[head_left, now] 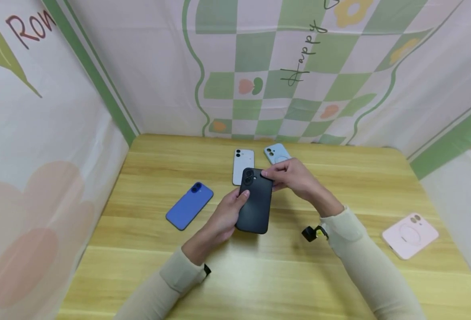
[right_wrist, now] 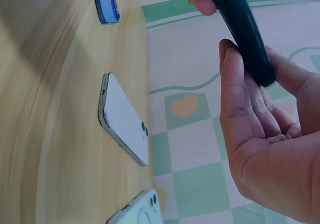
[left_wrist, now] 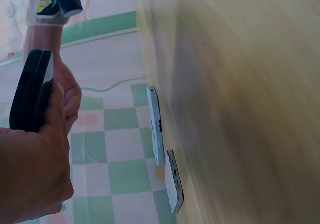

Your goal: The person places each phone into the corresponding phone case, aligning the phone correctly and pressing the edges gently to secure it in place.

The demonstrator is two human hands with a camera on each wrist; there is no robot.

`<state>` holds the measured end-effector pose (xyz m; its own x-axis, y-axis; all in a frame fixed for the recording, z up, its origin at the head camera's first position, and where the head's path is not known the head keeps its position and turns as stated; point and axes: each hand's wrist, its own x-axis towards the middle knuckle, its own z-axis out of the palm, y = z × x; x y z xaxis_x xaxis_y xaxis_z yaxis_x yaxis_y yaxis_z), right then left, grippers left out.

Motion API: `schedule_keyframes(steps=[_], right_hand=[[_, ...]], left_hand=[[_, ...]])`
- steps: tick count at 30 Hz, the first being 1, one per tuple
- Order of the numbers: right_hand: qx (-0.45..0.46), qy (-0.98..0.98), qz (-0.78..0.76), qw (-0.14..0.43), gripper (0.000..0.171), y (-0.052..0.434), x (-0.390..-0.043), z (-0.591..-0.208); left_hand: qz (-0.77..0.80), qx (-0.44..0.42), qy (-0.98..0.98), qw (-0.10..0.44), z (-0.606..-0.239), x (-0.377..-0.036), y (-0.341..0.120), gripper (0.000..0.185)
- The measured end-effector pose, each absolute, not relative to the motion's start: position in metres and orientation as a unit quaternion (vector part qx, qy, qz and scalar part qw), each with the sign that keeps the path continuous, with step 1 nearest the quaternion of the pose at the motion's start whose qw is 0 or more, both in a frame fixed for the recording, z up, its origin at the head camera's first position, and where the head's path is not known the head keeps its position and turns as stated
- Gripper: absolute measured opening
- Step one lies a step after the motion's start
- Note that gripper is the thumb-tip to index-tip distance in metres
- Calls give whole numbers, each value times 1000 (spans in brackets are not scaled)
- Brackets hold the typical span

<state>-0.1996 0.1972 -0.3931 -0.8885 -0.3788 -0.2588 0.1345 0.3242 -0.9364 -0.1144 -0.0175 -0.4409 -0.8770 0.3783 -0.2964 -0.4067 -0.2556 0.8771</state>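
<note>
Both hands hold a black phone (head_left: 254, 201) above the middle of a wooden tabletop (head_left: 339, 275): the left hand (head_left: 224, 217) grips its lower edge and side, and the right hand (head_left: 293, 175) pinches its top corner by the camera. Just beyond the black phone lie a white phone (head_left: 243, 165) and a pale blue phone (head_left: 277, 153), with a blue phone (head_left: 189, 205) to its left and a pink case (head_left: 410, 234) well to its right.
</note>
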Motion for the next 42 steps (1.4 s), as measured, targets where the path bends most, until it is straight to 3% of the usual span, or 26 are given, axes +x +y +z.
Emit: schedule_keyframes(steps=[7,20,32,42], right_hand=[[-56,758,-609,229,31,199,-198,-395],[-54,747,-627,214,22,198,-195,-401],[-66,753,-619,211,20,200,-190,-394],[-80,779,-582,219,24,201,-186,-390]], left_hand=[[796,-9,553,245,-441,-114,-18,43],[792,2,555,253,-442,-113,-19,44],[757,44,584,289,-439,-116,-29,44],[727,28,641,243,-437,-124,-36,28]])
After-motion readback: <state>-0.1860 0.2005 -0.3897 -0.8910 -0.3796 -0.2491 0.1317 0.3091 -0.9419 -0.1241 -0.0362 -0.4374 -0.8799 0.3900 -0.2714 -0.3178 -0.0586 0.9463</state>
